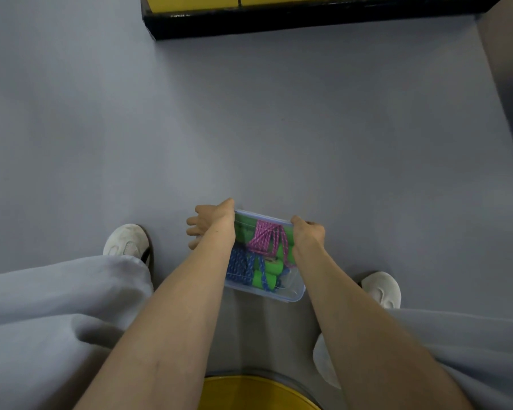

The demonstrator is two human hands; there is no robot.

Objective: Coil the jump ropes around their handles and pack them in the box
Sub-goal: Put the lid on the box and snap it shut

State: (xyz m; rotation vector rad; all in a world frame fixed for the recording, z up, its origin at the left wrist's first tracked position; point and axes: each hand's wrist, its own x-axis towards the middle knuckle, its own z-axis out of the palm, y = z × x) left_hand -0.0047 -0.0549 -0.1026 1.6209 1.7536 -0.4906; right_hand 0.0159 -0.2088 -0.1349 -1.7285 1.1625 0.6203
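Note:
A clear plastic box with a blue rim (290, 298) stands on the grey floor between my feet. Inside it lie a coiled pink rope (262, 238) and a coiled blue rope (240, 266) around green handles (259, 281). A clear lid seems to be on the box. My left hand (209, 221) is at the box's far left corner, its thumb by the rim and its fingers pointing left, away from the box. My right hand (308, 233) grips the far right edge with curled fingers. My forearms hide both side edges.
My white shoes (126, 241) (381, 287) flank the box, with grey trouser legs over my knees. A yellow round seat (249, 393) is below me. A black and yellow cabinet base (279, 22) runs along the far floor.

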